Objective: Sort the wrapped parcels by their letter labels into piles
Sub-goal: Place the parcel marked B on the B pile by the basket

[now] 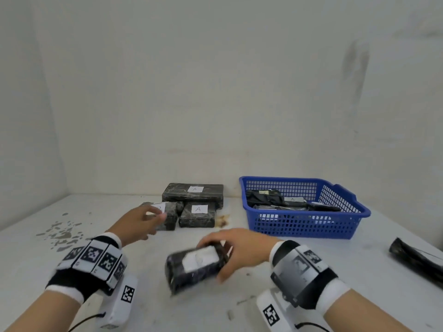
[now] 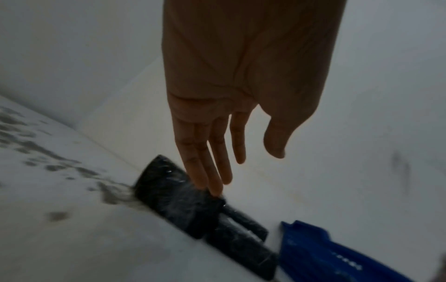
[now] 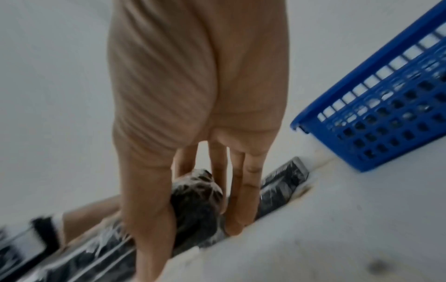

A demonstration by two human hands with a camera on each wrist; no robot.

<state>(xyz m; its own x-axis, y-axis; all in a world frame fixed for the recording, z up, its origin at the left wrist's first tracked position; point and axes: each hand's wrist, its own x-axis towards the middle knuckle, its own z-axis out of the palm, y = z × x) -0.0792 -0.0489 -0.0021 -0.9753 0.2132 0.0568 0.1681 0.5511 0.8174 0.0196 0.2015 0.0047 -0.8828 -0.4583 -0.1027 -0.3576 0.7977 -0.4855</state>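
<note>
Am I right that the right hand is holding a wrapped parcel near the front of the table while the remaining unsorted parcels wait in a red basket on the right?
Almost: the basket is blue, not red, as the head view and the right wrist view both show. The rest holds: the right hand grips a wrapped parcel near the front of the table, and dark parcels lie in the basket on the right.

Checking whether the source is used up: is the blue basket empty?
No, the blue basket holds several dark wrapped parcels in the head view.
</note>
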